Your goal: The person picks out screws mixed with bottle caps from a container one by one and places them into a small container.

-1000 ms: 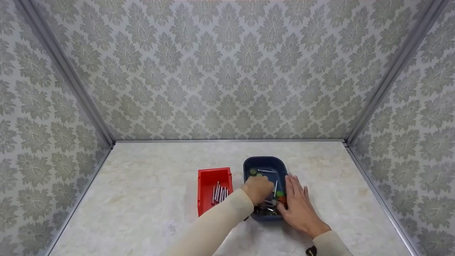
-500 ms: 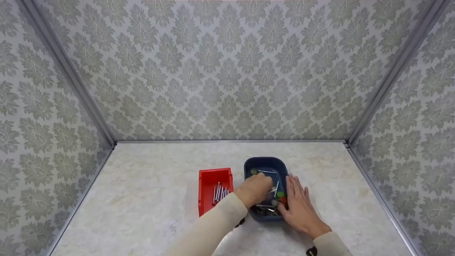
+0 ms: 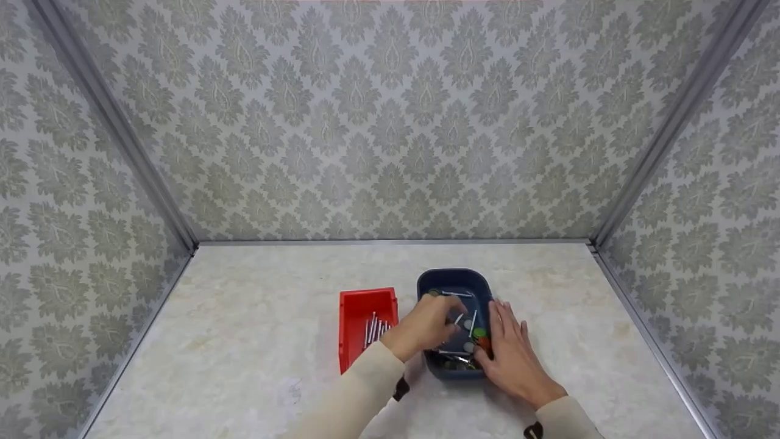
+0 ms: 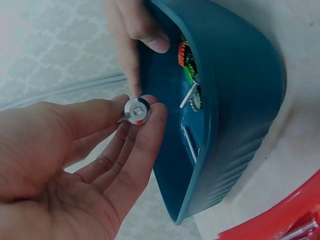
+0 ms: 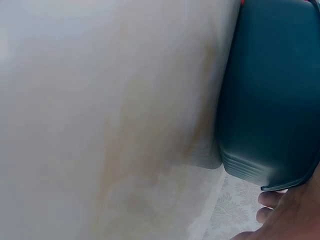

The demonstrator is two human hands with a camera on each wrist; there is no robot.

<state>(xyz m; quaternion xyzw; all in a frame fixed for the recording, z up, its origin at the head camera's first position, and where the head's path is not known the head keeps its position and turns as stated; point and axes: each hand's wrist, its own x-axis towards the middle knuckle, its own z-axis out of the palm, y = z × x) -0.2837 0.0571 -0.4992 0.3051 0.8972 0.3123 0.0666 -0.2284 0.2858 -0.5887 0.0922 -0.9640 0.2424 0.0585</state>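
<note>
Between thumb and fingertips, my left hand (image 3: 429,323) pinches a silver bolt (image 4: 136,111) whose round head has a hex socket. It holds the bolt over the dark blue bin (image 3: 454,277). My right hand (image 3: 515,356) rests along the bin's right rim, fingers straight on the outer side and thumb at the inner edge. Inside the bin lie a loose bolt (image 3: 473,323), a green bottle cap (image 3: 479,333), an orange cap (image 3: 483,343) and several other caps and bolts. The left hand hides part of the bin's inside in the head view.
A red bin (image 3: 353,317) with several silver bolts (image 3: 373,329) stands left of the blue bin, partly behind the left forearm. Both bins stand on a pale marbled table (image 3: 262,317). Patterned walls (image 3: 390,122) enclose it at the back and sides.
My left hand has drawn back to the left and up within the blue bin, and a bolt now shows at its fingertips. The right hand has stayed at the rim.
</note>
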